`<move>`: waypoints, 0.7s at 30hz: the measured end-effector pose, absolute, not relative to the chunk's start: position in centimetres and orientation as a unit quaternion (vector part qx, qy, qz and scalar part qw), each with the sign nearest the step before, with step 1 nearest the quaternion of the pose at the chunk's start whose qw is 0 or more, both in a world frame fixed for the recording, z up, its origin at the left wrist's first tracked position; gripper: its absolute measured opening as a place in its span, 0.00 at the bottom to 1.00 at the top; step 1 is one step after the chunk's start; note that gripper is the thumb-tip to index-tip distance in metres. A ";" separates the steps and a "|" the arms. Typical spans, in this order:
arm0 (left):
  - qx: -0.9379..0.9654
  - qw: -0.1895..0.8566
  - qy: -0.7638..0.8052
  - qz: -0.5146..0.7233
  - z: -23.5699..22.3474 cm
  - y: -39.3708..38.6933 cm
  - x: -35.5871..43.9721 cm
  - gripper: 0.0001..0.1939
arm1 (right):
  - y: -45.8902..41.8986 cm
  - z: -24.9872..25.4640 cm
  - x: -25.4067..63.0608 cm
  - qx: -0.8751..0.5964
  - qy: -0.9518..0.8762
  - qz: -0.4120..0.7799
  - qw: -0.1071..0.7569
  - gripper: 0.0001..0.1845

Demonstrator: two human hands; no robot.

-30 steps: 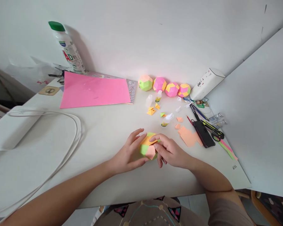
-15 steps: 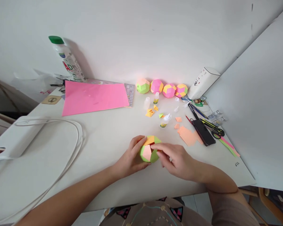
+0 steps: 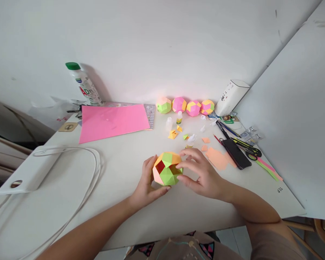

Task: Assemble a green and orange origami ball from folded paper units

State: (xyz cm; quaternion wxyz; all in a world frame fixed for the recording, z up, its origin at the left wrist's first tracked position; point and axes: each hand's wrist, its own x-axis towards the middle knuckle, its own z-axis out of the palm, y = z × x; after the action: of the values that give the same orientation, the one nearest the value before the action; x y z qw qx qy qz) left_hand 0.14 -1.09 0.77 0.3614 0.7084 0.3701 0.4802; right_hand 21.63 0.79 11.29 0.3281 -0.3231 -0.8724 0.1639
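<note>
A hollow paper ball (image 3: pixel 167 177) in green, orange and peach is held above the white desk, with two dark openings showing in its faces. My left hand (image 3: pixel 147 186) wraps the ball's left side, thumb underneath and fingers behind. On the opposite side, my right hand (image 3: pixel 202 175) has its thumb and fingertips against the ball's right edge. Small folded orange paper pieces (image 3: pixel 173 134) lie behind the ball. A glue bottle with a white cap (image 3: pixel 192 137) is partly hidden by my right hand. Peach paper scraps (image 3: pixel 216 159) are beside that hand.
Several finished paper balls (image 3: pixel 179 104) line the wall. Pink sheets (image 3: pixel 113 122) lie at left near a bottle with a green cap (image 3: pixel 83 85). A white power strip (image 3: pixel 32 169) trails its cable. At right are a black phone (image 3: pixel 237 154), scissors (image 3: pixel 253 151) and a white holder (image 3: pixel 232 97).
The ball has been turned, so two openings and a green face now show. My right index finger has moved from an opening to the ball's right edge. The camera view has shifted slightly.
</note>
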 end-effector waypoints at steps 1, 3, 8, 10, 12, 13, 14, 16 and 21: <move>0.708 0.358 0.371 0.482 0.8 -1.1 0.1 0.45 | 0.7 11.2 21.6 -0.318 -0.876 0.178 0.315 0.09; 0.717 0.340 0.375 0.480 0.9 -1.1 0.1 0.45 | 0.6 10.9 21.4 -0.314 -0.878 0.214 0.289 0.09; 0.751 0.261 0.393 0.463 1.0 -1.2 0.2 0.46 | 0.4 10.2 21.1 -0.337 -0.854 0.283 0.278 0.09; 0.762 0.235 0.399 0.453 0.9 -1.2 0.3 0.47 | 0.5 9.8 20.9 -0.353 -0.837 0.308 0.282 0.08; 0.775 0.209 0.401 0.441 0.7 -1.2 0.3 0.48 | 0.7 9.3 20.7 -0.372 -0.819 0.329 0.287 0.08; 0.782 0.194 0.401 0.436 0.6 -1.2 0.3 0.48 | 0.8 9.2 20.6 -0.379 -0.811 0.339 0.289 0.09; 0.788 0.179 0.398 0.434 0.5 -1.2 0.3 0.48 | 1.0 9.0 20.5 -0.386 -0.804 0.350 0.288 0.09; 0.798 0.151 0.393 0.432 0.4 -1.2 0.4 0.49 | 1.3 8.9 20.4 -0.392 -0.791 0.376 0.282 0.10; 0.803 0.105 0.380 0.448 0.7 -1.2 0.5 0.48 | 1.8 9.0 20.6 -0.401 -0.763 0.433 0.264 0.10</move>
State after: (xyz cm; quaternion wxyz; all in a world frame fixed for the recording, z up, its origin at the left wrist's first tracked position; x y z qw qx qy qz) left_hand 0.48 -1.22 0.67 0.1048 0.8028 0.3795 0.4477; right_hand 20.56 1.84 8.96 0.2639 -0.4015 -0.7626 0.4331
